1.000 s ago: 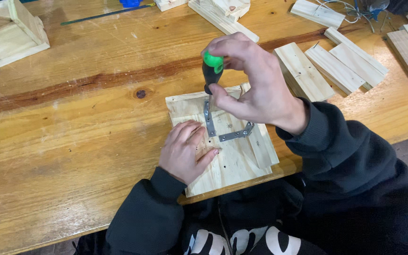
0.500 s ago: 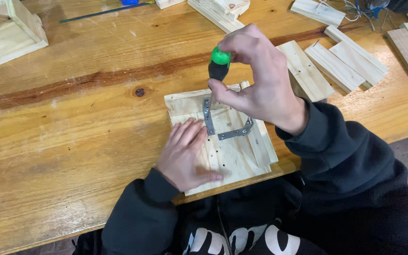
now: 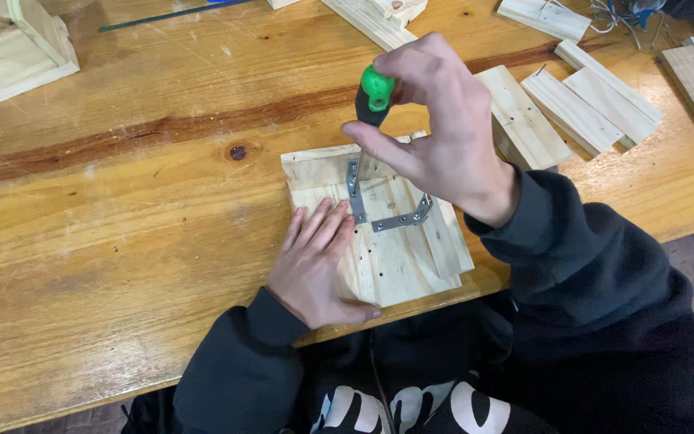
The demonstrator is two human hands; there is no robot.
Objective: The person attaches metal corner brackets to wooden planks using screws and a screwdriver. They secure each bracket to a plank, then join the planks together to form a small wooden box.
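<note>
The right hand (image 3: 439, 137) was closed around the green-capped handle of a screwdriver (image 3: 373, 95), thumb and fingers pinching the handle from the sides, with the tool standing nearly upright over the pine board (image 3: 387, 257). The thin shaft ran down from the handle to the upper end of a metal bracket (image 3: 383, 209), a flat grey strip bent into a shallow U that lay on the top face of the board; the tip itself was too small to make out. The left hand (image 3: 315, 261) lay flat and open on the left part of the board, fingers spread and pointing towards the bracket, holding nothing, its fingertips just beside the bracket's left leg. The board sat at the near edge of the wooden table (image 3: 122, 225), slightly turned, with small dark holes scattered over its face. To the right of the board, beyond the right wrist, several loose pine slats (image 3: 580, 104) lay side by side on the table, some overlapping. Far to the upper left of the board stood a small open wooden box frame (image 3: 18, 48). Dark sleeves (image 3: 572, 257) covered both forearms down to the wrists.
</note>
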